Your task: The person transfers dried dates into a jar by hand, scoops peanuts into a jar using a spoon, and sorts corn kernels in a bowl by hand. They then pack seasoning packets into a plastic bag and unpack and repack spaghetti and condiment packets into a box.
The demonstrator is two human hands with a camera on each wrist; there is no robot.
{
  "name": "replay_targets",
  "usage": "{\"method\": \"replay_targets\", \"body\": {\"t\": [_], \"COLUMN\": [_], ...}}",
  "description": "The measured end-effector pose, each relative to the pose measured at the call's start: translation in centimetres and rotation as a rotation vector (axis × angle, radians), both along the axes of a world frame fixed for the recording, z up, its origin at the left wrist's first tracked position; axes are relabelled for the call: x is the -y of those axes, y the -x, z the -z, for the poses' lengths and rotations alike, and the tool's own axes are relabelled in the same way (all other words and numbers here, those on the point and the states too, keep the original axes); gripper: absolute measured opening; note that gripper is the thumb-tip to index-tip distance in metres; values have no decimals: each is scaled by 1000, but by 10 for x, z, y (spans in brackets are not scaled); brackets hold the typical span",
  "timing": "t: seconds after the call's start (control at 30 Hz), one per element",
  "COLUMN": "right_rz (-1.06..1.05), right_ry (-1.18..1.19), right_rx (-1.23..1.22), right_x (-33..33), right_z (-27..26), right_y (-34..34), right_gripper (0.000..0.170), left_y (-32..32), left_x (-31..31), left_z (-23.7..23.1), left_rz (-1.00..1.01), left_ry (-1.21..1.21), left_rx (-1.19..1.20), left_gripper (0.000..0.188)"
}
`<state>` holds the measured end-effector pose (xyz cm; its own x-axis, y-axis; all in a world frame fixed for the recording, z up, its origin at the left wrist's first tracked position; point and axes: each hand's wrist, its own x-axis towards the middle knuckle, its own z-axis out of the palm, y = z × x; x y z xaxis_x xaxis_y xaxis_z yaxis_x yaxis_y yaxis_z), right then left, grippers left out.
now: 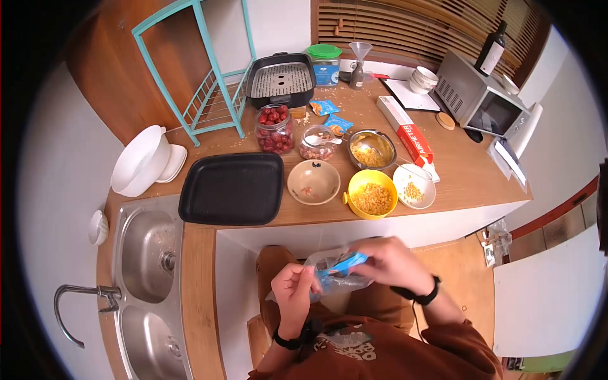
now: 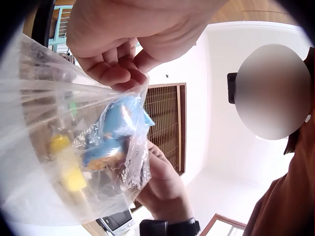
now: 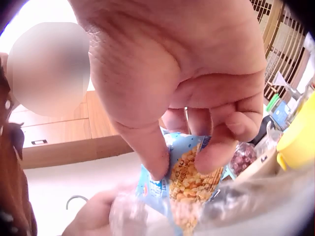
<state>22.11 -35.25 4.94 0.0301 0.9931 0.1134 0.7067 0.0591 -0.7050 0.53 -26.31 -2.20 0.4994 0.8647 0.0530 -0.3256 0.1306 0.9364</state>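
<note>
In the head view my left hand (image 1: 294, 288) pinches the rim of a clear plastic bag (image 1: 351, 284) held over my lap. My right hand (image 1: 392, 261) grips a blue snack packet (image 1: 345, 263) at the mouth of that bag. Printed nuts or kernels show on the packet (image 3: 189, 177) in the right wrist view, between thumb and fingers. The left wrist view looks through the bag (image 2: 49, 191); the blue packet (image 2: 120, 120) shows there with more crinkled wrapping, and my left fingers (image 2: 113, 73) bunch the film above it.
Along the counter's front edge stand a black tray (image 1: 231, 190), a beige bowl (image 1: 313, 190), a yellow bowl (image 1: 351, 206) and a white bowl (image 1: 427, 193). Behind are a metal bowl (image 1: 387, 142), a jar of red fruit (image 1: 274, 133) and two blue packets (image 1: 339, 123). A sink (image 1: 149, 247) lies left.
</note>
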Motion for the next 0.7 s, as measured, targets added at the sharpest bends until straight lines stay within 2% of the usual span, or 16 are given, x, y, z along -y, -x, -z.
{"method": "replay_targets", "body": {"t": [0.1, 0.2, 0.27, 0.33, 0.37, 0.43, 0.47, 0.57, 0.7], "right_rz": [39, 71, 13, -1, 0, 71, 107, 169, 227], "right_ry": [-189, -84, -97, -108, -108, -103, -110, -143, -114], "right_rx": [209, 231, 229, 72, 79, -110, -140, 31, 118], "right_x": [5, 10, 11, 8, 7, 2, -5, -46, -145], "right_z": [30, 34, 43, 20, 8, -11, -17, -44, -73], "right_y": [27, 40, 34, 31, 27, 12, 2, -38, -100], "right_gripper": [23, 20, 20, 19, 19, 18, 17, 16, 20], "left_y": [0, 1, 1, 0, -1, -2, -2, -3, -2], "left_x": [5, 8, 8, 7, 6, 4, 2, -4, -15], "left_z": [0, 1, 2, 5, 5, 3, 5, 14, 22], "left_rz": [-6, 1, 16, -5, -4, 6, 5, 76, 156], "left_ry": [7, 27, 24, 42, 41, 54, 58, 54, 86], "left_rx": [14, 34, 47, 8, 15, -11, -2, 16, 2], "left_gripper": [16, 16, 16, 17, 17, 19, 19, 19, 17]}}
